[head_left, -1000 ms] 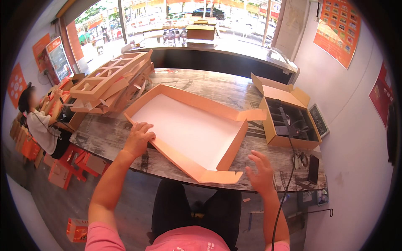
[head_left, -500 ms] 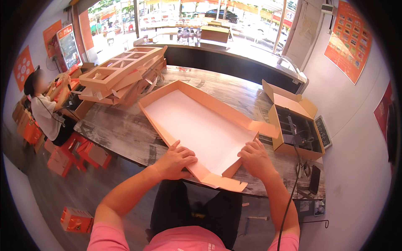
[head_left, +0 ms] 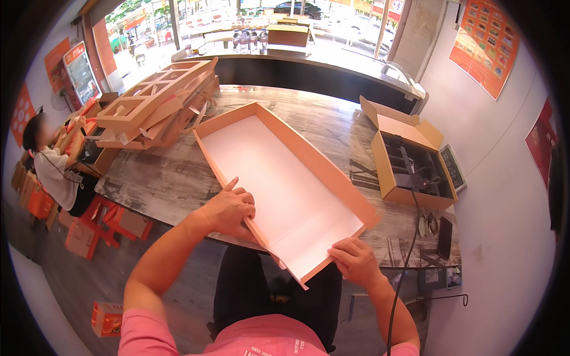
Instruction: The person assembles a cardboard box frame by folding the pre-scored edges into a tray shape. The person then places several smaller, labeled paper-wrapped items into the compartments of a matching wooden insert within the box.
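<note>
A long shallow cardboard tray (head_left: pixel 360 204) with a white inner floor lies slantwise across the table, its near end reaching past the front edge over my lap. My left hand (head_left: pixel 228 209) grips the left side wall, its index finger stretched along it and the other fingers curled over the rim. At the near end, my right hand (head_left: pixel 355 261) pinches the short end wall close to the right corner, fingertips inside the rim. The undersides of both grips are hidden.
Stacked cardboard divider frames (head_left: pixel 151 107) stand at the far left of the wooden table (head_left: pixel 154 178). An open box (head_left: pixel 389 178) of black equipment sits right, its cable (head_left: pixel 409 255) running past my right arm. Scissors (head_left: pixel 423 224) lie nearby. A person (head_left: pixel 56 160) sits left by red stools (head_left: pixel 98 219).
The near end's outspread flaps no longer stick out, and its short wall is now upright. My right hand has moved down with that end; my left hand has slid up the side wall.
</note>
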A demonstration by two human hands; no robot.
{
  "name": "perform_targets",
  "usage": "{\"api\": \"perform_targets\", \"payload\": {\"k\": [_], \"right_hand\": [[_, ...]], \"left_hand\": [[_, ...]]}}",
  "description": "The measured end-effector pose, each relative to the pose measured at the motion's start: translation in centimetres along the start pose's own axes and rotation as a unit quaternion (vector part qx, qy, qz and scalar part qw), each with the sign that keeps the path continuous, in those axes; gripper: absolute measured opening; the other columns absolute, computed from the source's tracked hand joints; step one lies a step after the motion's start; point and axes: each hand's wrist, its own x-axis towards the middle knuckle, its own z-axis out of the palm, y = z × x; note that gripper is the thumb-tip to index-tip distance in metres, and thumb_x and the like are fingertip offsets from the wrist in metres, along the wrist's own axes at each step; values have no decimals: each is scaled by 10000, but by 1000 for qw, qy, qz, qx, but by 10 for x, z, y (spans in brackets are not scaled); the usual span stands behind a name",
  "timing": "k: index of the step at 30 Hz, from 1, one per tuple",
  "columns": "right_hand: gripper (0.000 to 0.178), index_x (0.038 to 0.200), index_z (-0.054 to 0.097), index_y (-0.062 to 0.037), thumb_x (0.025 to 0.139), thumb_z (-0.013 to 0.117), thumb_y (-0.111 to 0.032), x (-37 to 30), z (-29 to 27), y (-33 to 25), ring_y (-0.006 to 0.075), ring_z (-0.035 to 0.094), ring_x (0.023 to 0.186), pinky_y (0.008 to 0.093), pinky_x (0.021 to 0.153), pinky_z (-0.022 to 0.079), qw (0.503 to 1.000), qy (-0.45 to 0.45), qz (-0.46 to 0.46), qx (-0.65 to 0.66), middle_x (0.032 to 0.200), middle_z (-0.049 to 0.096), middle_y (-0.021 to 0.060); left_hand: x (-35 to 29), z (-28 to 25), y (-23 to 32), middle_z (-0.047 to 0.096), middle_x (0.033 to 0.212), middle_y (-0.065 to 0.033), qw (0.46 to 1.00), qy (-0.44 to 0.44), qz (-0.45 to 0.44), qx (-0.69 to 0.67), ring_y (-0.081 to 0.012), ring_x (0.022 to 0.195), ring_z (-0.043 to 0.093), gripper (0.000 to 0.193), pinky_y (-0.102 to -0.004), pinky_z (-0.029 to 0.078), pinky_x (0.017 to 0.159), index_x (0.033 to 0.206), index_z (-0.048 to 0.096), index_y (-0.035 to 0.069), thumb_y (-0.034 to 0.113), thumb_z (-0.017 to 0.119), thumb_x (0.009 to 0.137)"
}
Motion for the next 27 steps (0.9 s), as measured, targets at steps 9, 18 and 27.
{"api": "perform_targets", "payload": {"k": [9, 18, 27], "right_hand": [[217, 1039, 733, -110, 834, 802, -135, 12, 12, -23, 248, 683, 912, 383, 798, 549, 1000, 4, 5, 21, 1036, 701, 25], [156, 961, 731, -73, 846, 825, -123, 0, 8, -33, 278, 717, 903, 405, 880, 580, 972, 26, 22, 230, 1055, 749, 70], [418, 1296, 602, -26, 900, 736, -28, -5, 15, 35, 187, 723, 857, 341, 758, 601, 848, 142, 345, 377, 1224, 643, 121]], "left_hand": [[-18, 8, 21, 695, 1004, 1, 986, 59, 83, -131, -224, 1147, 643, 268, -629, 237, 1260, 942, 689, 135, 313, 828, 799], [-47, 21, 19, 667, 961, -12, 982, 148, 24, -115, -238, 1140, 629, 172, -598, 231, 1264, 888, 636, 126, 257, 728, 827], [-46, 23, 25, 666, 896, -30, 980, 167, -11, -108, -239, 1058, 650, 189, -601, 265, 1244, 838, 640, 107, 272, 727, 868]]}}
